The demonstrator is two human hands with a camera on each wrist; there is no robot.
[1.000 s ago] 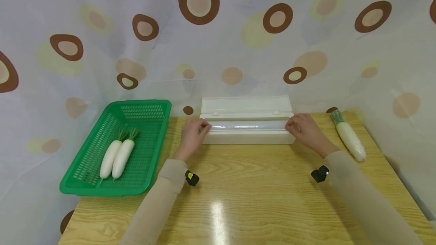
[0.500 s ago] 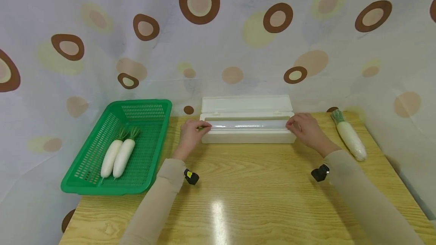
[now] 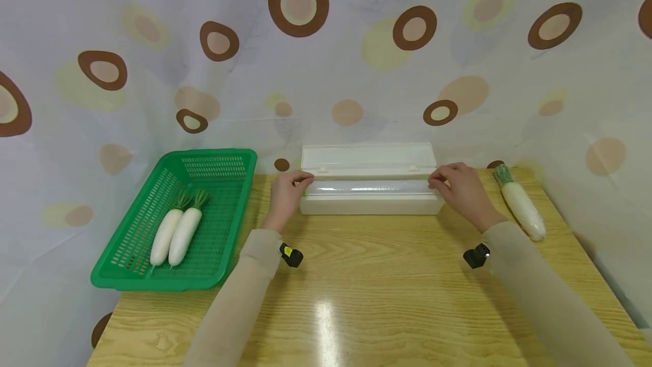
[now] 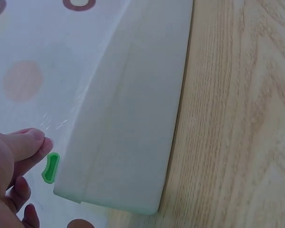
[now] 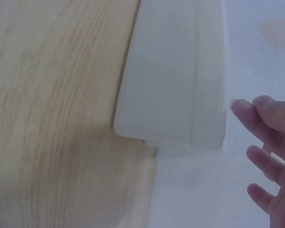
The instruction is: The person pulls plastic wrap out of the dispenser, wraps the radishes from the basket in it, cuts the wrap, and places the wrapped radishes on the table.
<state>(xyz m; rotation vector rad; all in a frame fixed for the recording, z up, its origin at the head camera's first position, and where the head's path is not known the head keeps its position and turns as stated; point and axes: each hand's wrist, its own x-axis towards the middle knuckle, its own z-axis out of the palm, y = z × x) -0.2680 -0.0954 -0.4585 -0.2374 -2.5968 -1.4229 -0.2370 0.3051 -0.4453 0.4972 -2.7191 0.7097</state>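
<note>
A long white cling film box (image 3: pixel 372 206) lies at the back of the table with its lid (image 3: pixel 368 157) raised. Inside it the cling film roll (image 3: pixel 369 187) shows. At the box's left end my left hand (image 3: pixel 286 192) pinches the clear film between thumb and forefinger; fine creases run from the fingertips in the left wrist view. A small green slide cutter (image 4: pixel 51 168) sits by that end. My right hand (image 3: pixel 460 191) pinches at the box's right end, thumb against forefinger, other fingers loosely bent. The film there is barely visible.
A green plastic basket (image 3: pixel 239 208) with two white radishes (image 3: pixel 184 237) stands at the left. One film-wrapped radish (image 3: pixel 523 208) lies at the right of the wooden table (image 3: pixel 387 299). A patterned curtain (image 3: pixel 346 72) hangs right behind the box.
Both hands have risen slightly and shifted back, away from the front of the box, the left hand more so. The box, basket and radishes stay put.
</note>
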